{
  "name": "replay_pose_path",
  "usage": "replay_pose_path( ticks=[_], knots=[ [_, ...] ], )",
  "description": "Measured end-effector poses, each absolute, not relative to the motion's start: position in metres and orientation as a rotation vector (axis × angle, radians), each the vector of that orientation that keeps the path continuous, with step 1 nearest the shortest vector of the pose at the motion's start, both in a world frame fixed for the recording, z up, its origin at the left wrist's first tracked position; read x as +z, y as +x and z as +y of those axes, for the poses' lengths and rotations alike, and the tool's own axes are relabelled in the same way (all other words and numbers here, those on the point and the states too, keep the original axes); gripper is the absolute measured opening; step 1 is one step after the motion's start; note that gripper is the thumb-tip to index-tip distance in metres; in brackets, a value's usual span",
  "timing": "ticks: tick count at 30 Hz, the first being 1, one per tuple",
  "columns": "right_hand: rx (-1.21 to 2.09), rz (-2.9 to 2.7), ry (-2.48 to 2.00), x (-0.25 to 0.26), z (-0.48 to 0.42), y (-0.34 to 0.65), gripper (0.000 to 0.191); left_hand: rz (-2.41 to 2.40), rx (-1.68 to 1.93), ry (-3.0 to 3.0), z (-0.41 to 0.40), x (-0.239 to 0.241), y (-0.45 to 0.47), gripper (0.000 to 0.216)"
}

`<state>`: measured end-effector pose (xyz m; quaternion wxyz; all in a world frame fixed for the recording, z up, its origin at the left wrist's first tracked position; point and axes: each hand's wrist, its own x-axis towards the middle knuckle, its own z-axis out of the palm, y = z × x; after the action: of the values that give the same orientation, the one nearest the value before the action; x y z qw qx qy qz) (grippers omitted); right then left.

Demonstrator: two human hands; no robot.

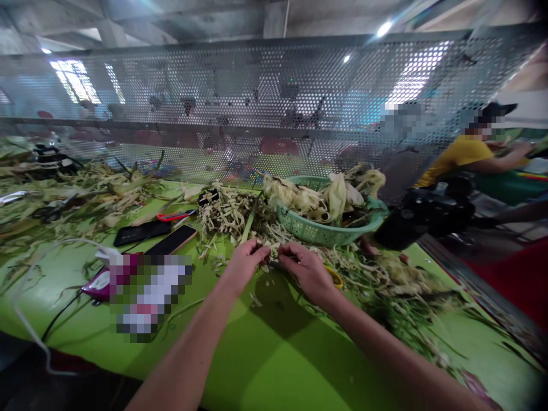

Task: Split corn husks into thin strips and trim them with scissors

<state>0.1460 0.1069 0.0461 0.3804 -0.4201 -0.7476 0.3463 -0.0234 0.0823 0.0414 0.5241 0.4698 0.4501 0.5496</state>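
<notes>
My left hand point(246, 260) and my right hand point(306, 268) meet over a heap of pale dried husk strips point(240, 220) on the green table point(265, 354). Both hands have their fingers pinched on a thin husk strip point(272, 251) between them. A yellow-handled tool point(336, 278) pokes out by my right hand. Just behind stands a green plastic basket point(325, 231) filled with husks.
Two phones point(141, 233) point(171, 241) and a red-handled cutter point(175, 217) lie left of the heap. A purple device with a cable point(100, 283) sits further left. More husks cover the left and right table. A perforated metal screen point(274, 108) backs the table. A person in yellow point(462, 157) sits far right.
</notes>
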Motion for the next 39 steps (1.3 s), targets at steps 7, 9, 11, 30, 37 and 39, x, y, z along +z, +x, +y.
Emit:
replay_pose_path(
  ticks=[7,9,11,30,37,39],
  knots=[
    [1.343,-1.683,-0.983,0.0493,0.11,0.1459,0.025,0.872,1.234,0.836,0.0825,0.0389,-0.0223,0.035],
    [1.32,-1.684,-1.007,0.0511,0.1088,0.1467,0.027,0.912,1.265,0.852,0.0835,0.0374,-0.023,0.035],
    [1.272,-1.72,-1.013,0.0525,0.1073,0.1472,0.029,0.958,1.287,0.879,0.0839,0.0377,-0.0236,0.035],
    [1.146,-1.694,-1.042,0.0484,0.105,0.1432,0.025,0.933,1.298,0.951,0.0782,0.0465,-0.0192,0.037],
    [1.151,-1.742,-1.031,0.0452,0.1042,0.1419,0.026,0.912,1.276,0.968,0.08,0.0445,-0.0211,0.039],
    [1.284,-1.686,-0.995,0.0444,0.1038,0.1421,0.029,0.845,1.265,0.936,0.0802,0.045,-0.0219,0.037]
  ],
)
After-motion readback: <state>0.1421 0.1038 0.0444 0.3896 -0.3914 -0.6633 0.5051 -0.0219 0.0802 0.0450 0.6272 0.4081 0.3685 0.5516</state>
